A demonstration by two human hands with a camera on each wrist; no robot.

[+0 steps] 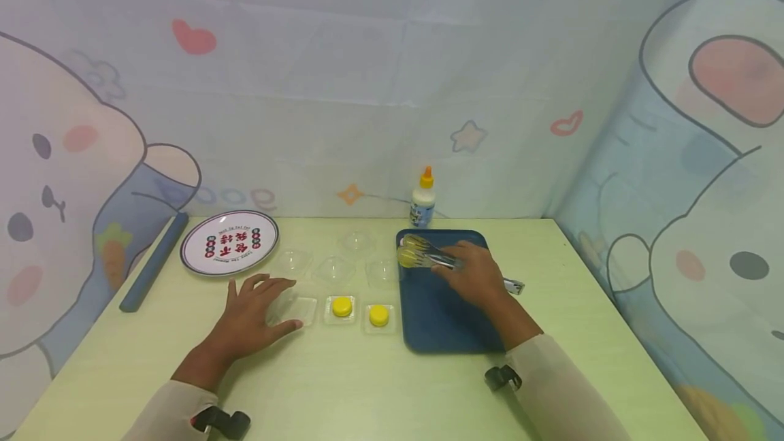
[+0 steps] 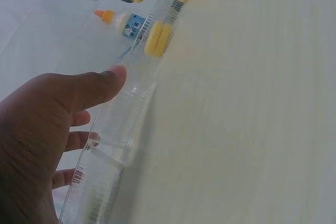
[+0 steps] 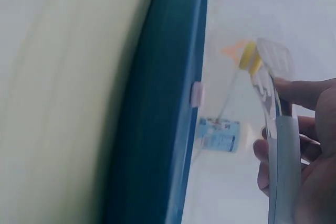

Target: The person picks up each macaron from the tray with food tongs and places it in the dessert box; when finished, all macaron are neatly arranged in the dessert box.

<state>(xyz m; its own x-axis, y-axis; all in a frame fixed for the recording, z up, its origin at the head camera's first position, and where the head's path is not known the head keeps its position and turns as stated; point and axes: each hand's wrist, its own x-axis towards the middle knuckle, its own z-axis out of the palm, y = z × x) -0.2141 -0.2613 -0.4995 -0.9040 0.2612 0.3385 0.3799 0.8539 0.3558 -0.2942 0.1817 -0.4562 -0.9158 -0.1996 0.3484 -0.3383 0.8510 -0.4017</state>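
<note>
My right hand (image 1: pixel 474 274) grips metal tongs (image 3: pixel 283 156) over the dark blue tray (image 1: pixel 441 325). Pinched in the tongs' tips is a yellow macaron (image 3: pixel 250 59). A small pinkish piece (image 3: pixel 196 94) shows at the tray's rim in the right wrist view. My left hand (image 1: pixel 251 315) is spread on the left, thumb and fingers apart, beside a clear plastic box base (image 1: pixel 304 310). In the left wrist view its fingers show behind the clear plastic. Two more clear bases to the right each hold a yellow macaron (image 1: pixel 341 306), the second macaron (image 1: pixel 379 316) nearest the tray.
Several clear domed lids (image 1: pixel 334 269) lie behind the bases. A white plate (image 1: pixel 214 263) with red print stands at the back left, a grey-blue bar (image 1: pixel 153 264) along the left edge. Behind the tray stands a white bottle (image 1: pixel 422 203) with an orange tip.
</note>
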